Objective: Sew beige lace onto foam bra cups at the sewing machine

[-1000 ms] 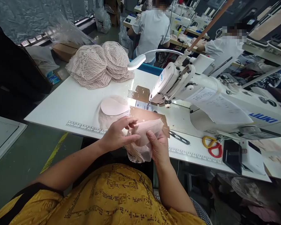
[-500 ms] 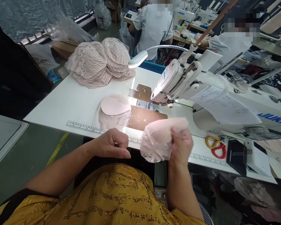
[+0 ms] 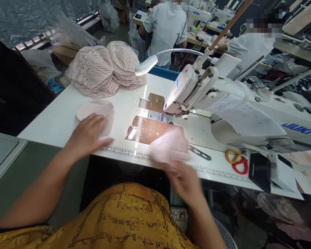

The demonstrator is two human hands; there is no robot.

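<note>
My left hand (image 3: pixel 89 133) lies with outstretched fingers over a pale pink bra cup (image 3: pixel 86 109) with sheer lace around it, on the left of the table. My right hand (image 3: pixel 185 181), smeared by motion, holds a second pale pink bra cup (image 3: pixel 168 147) by its near edge. This cup hovers over the front edge of the table and the brown-taped plate (image 3: pixel 142 129), left of a small dark metal tool (image 3: pixel 200 153). The sewing machine's needle area (image 3: pixel 163 117) is just beyond it.
A stack of beige lace cups (image 3: pixel 93 69) rests at the back left, near the white lamp (image 3: pixel 146 65). The sewing machine (image 3: pixel 197 93) fills the right side. Scissors (image 3: pixel 237 160) and a black phone (image 3: pixel 259 172) lie at the front right. Two people in white shirts sit beyond.
My left hand has moved left and opened onto the lace-edged cup, which has slid left across the table. My right hand has swung left with its cup, uncovering the dark metal tool.
</note>
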